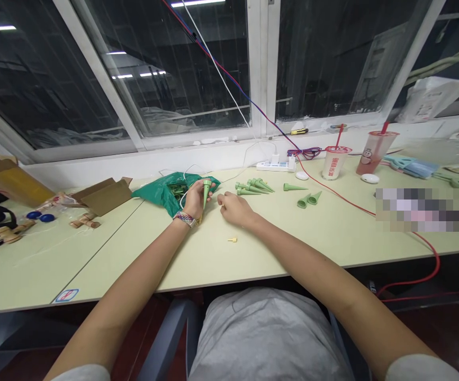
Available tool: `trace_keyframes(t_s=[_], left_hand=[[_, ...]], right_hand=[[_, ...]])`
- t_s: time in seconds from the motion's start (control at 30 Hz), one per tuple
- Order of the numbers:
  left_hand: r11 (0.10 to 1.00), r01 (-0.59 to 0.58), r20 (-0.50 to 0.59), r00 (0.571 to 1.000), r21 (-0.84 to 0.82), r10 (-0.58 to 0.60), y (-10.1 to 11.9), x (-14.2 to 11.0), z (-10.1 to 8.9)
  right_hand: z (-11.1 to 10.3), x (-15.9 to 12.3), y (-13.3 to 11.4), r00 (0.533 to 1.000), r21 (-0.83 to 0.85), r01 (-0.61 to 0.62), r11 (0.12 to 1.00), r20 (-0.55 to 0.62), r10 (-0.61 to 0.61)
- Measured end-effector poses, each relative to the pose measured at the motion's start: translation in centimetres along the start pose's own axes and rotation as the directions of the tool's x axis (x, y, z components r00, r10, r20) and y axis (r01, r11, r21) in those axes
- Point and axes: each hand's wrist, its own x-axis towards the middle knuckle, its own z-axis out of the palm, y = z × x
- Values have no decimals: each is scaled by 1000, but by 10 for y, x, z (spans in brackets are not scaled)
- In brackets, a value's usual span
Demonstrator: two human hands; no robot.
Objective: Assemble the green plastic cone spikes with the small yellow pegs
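My left hand [196, 200], with a woven band at the wrist, grips a green plastic cone-shaped spike [206, 193], wide end up and tip down. Close by on the right, my right hand [237, 208] is closed in a pinch; what its fingers hold is too small to make out. A small yellow nozzle-like piece [233, 240] lies on the table nearer to me. Behind my left hand a green plastic bag [155, 191] lies open with more green pieces in it. Several green spikes [255, 186] lie in a cluster beyond my right hand, with others [309, 199] farther right.
A white power strip [276, 165] sits by the window wall, and a red cable [344, 197] crosses the table's right side. Two drink cups [335, 163] with straws stand at the back right. On the left are an open cardboard box [104, 197] and wooden toys [85, 221].
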Motion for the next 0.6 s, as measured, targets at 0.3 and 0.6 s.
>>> trace_keyframes(t_s=[0.3,0.6], left_hand=[[995,-54,70,996,88,48,-7,1,0],[997,-6,233,972,75,-11,-6,-6,4]], right_hand=[[2,24,13,918,659,-121,743,-210,337],[8,31,23,863,825,-107,555,-200,464]])
